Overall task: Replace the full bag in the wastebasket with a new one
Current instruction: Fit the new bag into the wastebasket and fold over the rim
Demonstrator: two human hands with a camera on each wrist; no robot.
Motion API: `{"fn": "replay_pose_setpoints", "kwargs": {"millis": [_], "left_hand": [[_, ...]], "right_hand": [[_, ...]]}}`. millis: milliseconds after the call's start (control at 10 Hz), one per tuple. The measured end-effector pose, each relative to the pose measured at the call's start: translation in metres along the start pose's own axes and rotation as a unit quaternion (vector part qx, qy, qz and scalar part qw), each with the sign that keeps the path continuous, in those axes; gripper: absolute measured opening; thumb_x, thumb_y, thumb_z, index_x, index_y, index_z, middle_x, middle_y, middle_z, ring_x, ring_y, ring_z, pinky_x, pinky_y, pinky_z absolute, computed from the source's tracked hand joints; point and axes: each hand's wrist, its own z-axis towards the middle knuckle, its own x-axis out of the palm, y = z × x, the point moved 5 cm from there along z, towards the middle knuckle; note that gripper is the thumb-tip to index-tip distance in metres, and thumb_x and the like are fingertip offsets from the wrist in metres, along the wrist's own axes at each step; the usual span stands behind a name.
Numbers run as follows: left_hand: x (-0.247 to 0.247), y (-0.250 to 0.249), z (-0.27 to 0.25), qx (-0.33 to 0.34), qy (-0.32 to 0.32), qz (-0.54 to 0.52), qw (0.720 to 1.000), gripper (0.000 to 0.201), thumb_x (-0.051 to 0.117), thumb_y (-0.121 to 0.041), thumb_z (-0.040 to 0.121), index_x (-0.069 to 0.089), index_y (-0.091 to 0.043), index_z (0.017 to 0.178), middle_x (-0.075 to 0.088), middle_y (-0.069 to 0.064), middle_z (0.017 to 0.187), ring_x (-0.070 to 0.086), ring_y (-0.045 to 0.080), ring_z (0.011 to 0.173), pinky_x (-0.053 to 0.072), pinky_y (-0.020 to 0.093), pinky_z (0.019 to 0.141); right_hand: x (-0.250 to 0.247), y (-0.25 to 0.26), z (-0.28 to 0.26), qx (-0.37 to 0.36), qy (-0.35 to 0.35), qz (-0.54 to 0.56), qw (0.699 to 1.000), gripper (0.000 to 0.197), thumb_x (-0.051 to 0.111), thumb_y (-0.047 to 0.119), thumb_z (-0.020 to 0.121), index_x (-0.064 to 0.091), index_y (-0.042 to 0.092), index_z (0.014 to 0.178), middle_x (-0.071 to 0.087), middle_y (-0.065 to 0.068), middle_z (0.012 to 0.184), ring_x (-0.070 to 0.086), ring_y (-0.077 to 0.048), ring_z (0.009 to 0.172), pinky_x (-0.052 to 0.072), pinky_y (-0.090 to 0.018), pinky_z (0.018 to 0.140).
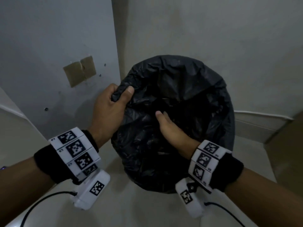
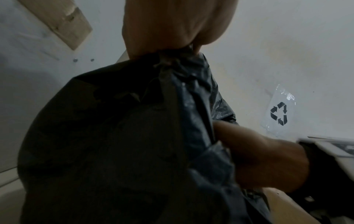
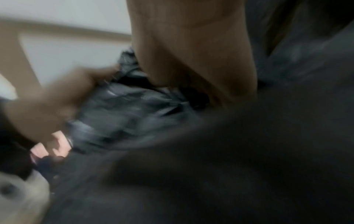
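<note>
Black plastic bag point(image 1: 188, 89) lines the wastebasket point(image 1: 230, 128), which stands on the pale floor point(image 1: 139, 210) against the wall's corner. The left hand point(image 1: 108, 110) bunches the bag's left rim tightly between thumb and curled fingers. The right hand point(image 1: 170, 128) reaches inside the bag's mouth, fingers loosely extended, gripping nothing visible.

The bag point(image 1: 172, 112) is black and glossy. Both wristbands point(image 1: 47, 163) are black, carrying white blocks point(image 1: 77, 149) printed with black-and-white square codes. The wall point(image 1: 213, 38) is pale grey-white, with a tan patch point(image 1: 80, 71). A clear sheet point(image 2: 279, 109) bears a black recycling symbol.
</note>
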Motion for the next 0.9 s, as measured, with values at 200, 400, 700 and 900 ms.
{"fn": "replay_pose_setpoints", "kwargs": {"millis": [200, 400, 700, 900], "left_hand": [[0.015, -0.017, -0.01, 0.007, 0.062, -0.019, 0.998, 0.032, 0.055, -0.036, 0.094, 0.043, -0.014, 0.073, 0.044, -0.004, 0.063, 0.046, 0.011, 0.059, 0.04, 0.026, 0.06], [0.005, -0.003, -0.007, -0.035, 0.031, -0.047, 0.998, 0.047, 0.056, -0.041, 0.093, 0.046, 0.005, 0.087, 0.053, 0.025, 0.084, 0.059, 0.035, 0.079, 0.052, 0.051, 0.079], [-0.002, 0.001, 0.005, -0.016, 0.064, 0.045, 0.997, 0.043, 0.057, -0.042, 0.093, 0.04, -0.009, 0.071, 0.043, 0.008, 0.061, 0.046, 0.019, 0.056, 0.035, 0.032, 0.061], [0.001, -0.01, 0.008, -0.005, 0.108, 0.091, 0.99, 0.038, 0.058, -0.042, 0.092, 0.043, -0.014, 0.071, 0.036, -0.009, 0.052, 0.034, 0.005, 0.045, 0.028, 0.029, 0.055]], "right_hand": [[0.062, 0.016, 0.012, 0.001, 0.135, 0.293, 0.946, 0.05, 0.037, 0.048, 0.1, 0.052, 0.019, 0.136, 0.061, -0.007, 0.133, 0.06, -0.024, 0.116, 0.046, -0.038, 0.102], [0.057, 0.013, 0.004, 0.043, 0.126, 0.129, 0.983, 0.062, 0.04, 0.05, 0.098, 0.03, 0.019, 0.151, 0.039, -0.005, 0.152, 0.041, -0.026, 0.137, 0.032, -0.038, 0.115], [-0.029, 0.044, -0.002, -0.189, 0.038, -0.677, 0.71, 0.069, 0.042, 0.057, 0.093, 0.016, 0.032, 0.152, 0.016, 0.0, 0.161, 0.024, -0.027, 0.144, 0.024, -0.043, 0.115], [-0.067, -0.009, 0.042, 0.116, 0.039, -0.784, 0.609, 0.06, 0.041, 0.008, 0.1, 0.019, 0.021, 0.154, 0.011, 0.003, 0.162, 0.007, -0.019, 0.15, -0.014, -0.03, 0.116]]}}
